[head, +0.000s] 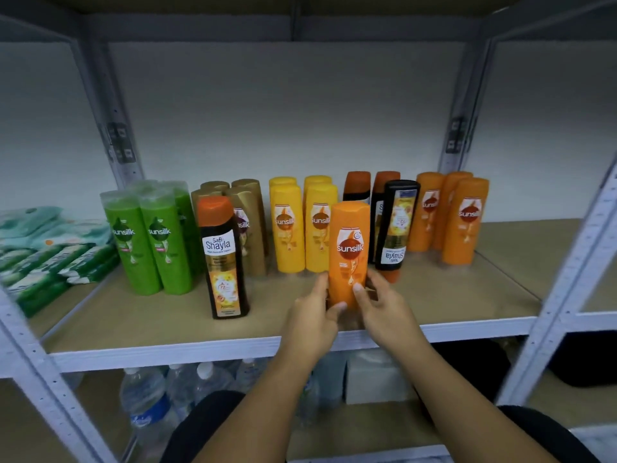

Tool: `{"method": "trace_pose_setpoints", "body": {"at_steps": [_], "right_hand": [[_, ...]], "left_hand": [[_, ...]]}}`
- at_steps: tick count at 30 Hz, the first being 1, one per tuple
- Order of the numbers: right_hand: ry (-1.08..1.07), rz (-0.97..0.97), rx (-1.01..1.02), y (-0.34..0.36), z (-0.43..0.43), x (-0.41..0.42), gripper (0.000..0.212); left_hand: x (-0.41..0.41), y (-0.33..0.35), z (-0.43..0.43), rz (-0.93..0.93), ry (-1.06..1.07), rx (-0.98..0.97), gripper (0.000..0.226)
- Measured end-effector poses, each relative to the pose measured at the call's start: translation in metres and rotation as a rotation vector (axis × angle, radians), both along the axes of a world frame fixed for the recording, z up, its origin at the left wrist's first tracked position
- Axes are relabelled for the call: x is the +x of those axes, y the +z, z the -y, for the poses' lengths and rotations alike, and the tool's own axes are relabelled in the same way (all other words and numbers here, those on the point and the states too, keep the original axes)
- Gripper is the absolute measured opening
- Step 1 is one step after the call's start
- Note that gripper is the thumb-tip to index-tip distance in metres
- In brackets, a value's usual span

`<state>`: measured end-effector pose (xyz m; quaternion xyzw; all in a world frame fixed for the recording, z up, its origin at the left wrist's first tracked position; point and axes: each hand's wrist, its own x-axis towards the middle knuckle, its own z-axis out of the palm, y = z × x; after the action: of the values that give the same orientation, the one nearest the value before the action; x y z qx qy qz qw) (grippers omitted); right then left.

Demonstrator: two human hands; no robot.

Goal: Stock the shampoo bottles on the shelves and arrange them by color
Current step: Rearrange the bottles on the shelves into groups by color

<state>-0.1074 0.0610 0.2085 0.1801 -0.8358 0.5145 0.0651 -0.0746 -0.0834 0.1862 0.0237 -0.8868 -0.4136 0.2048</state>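
Note:
An orange Sunsilk bottle [349,252] stands upright near the shelf's front, gripped low down by my left hand [315,320] and my right hand [384,310]. Behind it runs a row of bottles: green ones [147,242] at the left, gold ones [248,225], yellow ones [302,228], dark bottles with orange caps [357,187], and orange ones [460,218] at the right. A dark Safi Shayla bottle [224,259] stands alone in front of the gold group. Another dark Shayla bottle [397,225] stands upside down right of my bottle.
The wooden shelf board [150,315] has a white metal front edge and grey uprights [564,279] on both sides. Green and white packets [43,259] are piled at the far left. Water bottles [157,402] and a white box [374,375] sit on the shelf below.

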Motion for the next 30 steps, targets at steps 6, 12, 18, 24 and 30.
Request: {"method": "trace_pose_setpoints", "body": {"at_steps": [6,12,18,24,30], "right_hand": [[-0.059,0.034,-0.033,-0.001,-0.043,-0.016,0.045],[-0.118,0.026,-0.061,-0.002,-0.076,-0.029,0.042],[-0.164,0.029,-0.052,-0.009,-0.090,-0.045,0.057],[-0.248,0.041,-0.016,-0.006,-0.095,-0.063,0.060],[-0.372,0.081,-0.017,-0.004,-0.096,-0.092,0.069]], "left_hand": [[-0.030,-0.004,-0.042,0.016,-0.082,-0.019,0.040],[-0.052,0.000,-0.065,0.047,-0.176,-0.184,0.026],[-0.066,0.000,-0.070,0.061,-0.330,-0.370,0.020],[-0.079,0.004,-0.067,0.078,-0.382,-0.451,0.040],[-0.089,0.003,-0.061,0.102,-0.280,-0.493,0.046]]}}
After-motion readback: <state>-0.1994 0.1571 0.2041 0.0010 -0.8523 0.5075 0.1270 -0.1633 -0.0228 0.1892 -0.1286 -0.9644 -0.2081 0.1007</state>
